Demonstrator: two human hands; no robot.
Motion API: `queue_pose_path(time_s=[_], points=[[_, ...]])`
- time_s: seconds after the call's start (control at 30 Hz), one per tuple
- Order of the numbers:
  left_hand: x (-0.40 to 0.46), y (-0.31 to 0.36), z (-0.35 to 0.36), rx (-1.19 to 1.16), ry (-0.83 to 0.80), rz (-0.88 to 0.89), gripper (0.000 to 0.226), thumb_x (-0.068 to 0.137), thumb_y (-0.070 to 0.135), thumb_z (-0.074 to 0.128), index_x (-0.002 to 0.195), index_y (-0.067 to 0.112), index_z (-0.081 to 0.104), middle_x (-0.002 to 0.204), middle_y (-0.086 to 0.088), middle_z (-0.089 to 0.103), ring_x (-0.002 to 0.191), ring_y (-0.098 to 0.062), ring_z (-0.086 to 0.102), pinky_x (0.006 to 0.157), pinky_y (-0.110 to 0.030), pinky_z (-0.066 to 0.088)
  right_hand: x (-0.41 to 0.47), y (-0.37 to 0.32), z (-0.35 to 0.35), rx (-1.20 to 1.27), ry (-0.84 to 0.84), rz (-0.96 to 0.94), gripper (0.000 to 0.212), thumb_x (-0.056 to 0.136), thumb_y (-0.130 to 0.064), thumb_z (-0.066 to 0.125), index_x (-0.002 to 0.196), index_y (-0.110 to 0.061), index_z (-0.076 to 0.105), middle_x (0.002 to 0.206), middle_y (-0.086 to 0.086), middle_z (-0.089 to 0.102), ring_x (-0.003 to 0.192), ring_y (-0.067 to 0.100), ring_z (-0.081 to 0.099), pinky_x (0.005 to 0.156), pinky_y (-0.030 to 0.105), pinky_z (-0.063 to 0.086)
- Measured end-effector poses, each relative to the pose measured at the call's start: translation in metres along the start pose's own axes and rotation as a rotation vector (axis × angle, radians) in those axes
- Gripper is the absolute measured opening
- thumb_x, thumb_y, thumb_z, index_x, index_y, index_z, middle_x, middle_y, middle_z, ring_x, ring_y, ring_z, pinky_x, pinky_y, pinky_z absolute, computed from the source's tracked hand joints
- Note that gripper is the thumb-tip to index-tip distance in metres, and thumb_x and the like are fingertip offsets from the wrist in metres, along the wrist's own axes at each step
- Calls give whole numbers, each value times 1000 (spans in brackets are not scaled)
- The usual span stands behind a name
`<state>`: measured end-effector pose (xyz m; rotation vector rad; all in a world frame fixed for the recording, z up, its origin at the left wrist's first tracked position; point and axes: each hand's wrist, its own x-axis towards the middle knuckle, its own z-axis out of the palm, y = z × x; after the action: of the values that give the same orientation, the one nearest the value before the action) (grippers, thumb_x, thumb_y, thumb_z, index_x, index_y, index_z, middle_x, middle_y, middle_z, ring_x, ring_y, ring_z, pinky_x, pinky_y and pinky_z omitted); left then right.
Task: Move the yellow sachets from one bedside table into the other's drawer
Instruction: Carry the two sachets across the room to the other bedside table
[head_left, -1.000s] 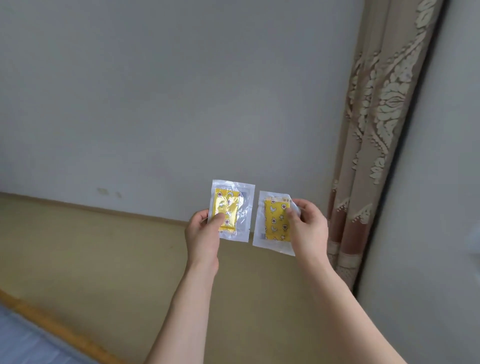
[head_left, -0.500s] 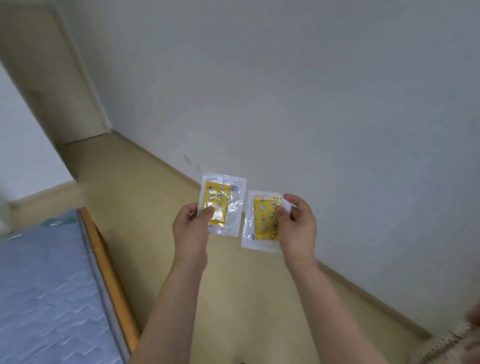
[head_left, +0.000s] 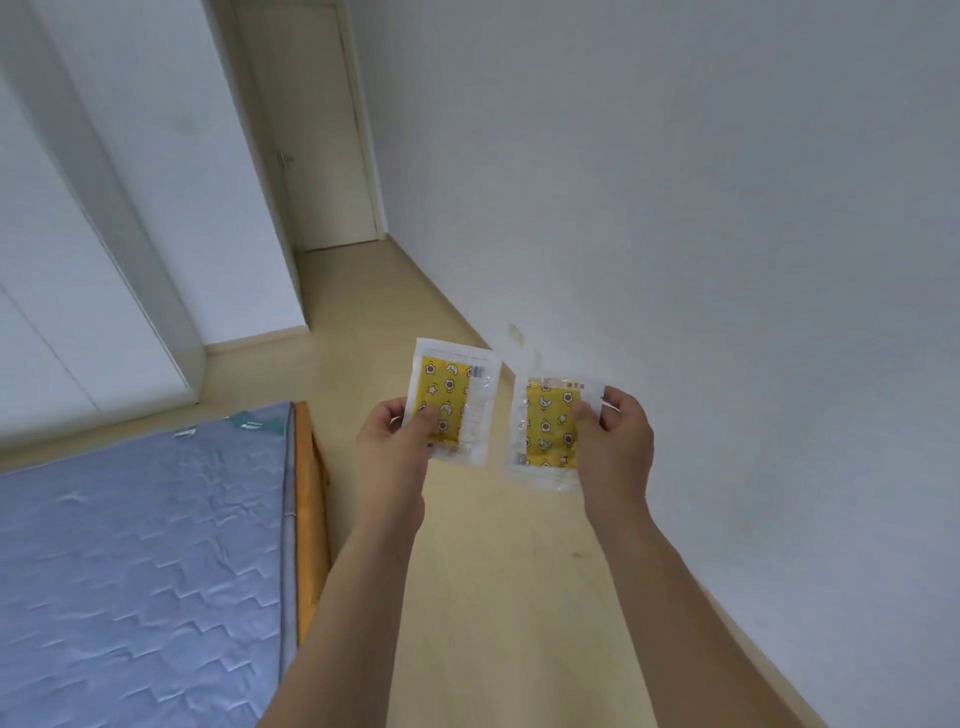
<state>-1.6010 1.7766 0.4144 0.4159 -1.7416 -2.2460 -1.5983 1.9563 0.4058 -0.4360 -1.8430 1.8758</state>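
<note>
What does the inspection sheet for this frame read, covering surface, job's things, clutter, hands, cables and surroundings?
Surface: no bedside table or drawer in view; pale wooden floor below the hands.
Job's things: two yellow sachets in clear wrappers, held in the air side by side, apart; left sachet, right sachet.
Clutter: nothing seen.
Hands: left hand pinches the left sachet at its lower left corner; right hand pinches the right sachet at its right edge.
Cables: nothing seen.
Surroundings: blue quilted mattress on an orange wooden bed frame at left; white wall at right; closed door at the far end; white panels beyond the bed.
</note>
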Motion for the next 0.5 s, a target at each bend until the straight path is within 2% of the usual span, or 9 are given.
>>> queue_pose_path(time_s=[0.07, 0.17, 0.3, 0.37, 0.5], points=[[44, -5, 5, -2, 37, 3, 11, 88, 4, 65, 91, 14, 63, 91, -6, 74, 82, -23, 70, 73, -34, 54, 34, 12, 38, -7, -16, 31, 8, 94, -18, 60, 101, -19, 60, 89, -9, 72, 83, 13, 70, 77, 37, 58], [114, -15, 19, 14, 84, 12, 10, 88, 4, 66, 93, 13, 63, 94, -7, 75, 86, -24, 71, 78, -37, 57, 87, 33, 95, -15, -60, 31, 4, 93, -18, 61, 96, -20, 61, 85, -9, 71, 76, 7, 67, 74, 33, 58], [220, -22, 40, 34, 136, 41, 11, 88, 5, 66, 98, 10, 64, 97, -9, 74, 89, -26, 71, 75, -34, 56, 172, 53, 178, 9, -139, 8, 15, 92, -16, 61, 81, -26, 58, 81, 2, 69, 68, 12, 61, 70, 33, 55], [274, -15, 51, 69, 177, 50, 11, 88, 5, 65, 98, 10, 64, 99, -10, 74, 90, -28, 71, 75, -35, 56, 217, 52, 221, 7, -184, -14, 17, 91, -15, 61, 79, -25, 57, 81, 6, 68, 67, 12, 57, 66, 29, 51], [373, 14, 64, 63, 248, 104, 16, 89, 3, 64, 104, 5, 63, 101, -13, 73, 83, -23, 70, 67, -30, 54, 293, 38, 308, 23, -257, -39, 12, 92, -15, 60, 85, -25, 59, 79, -4, 69, 70, 12, 61, 61, 19, 48]])
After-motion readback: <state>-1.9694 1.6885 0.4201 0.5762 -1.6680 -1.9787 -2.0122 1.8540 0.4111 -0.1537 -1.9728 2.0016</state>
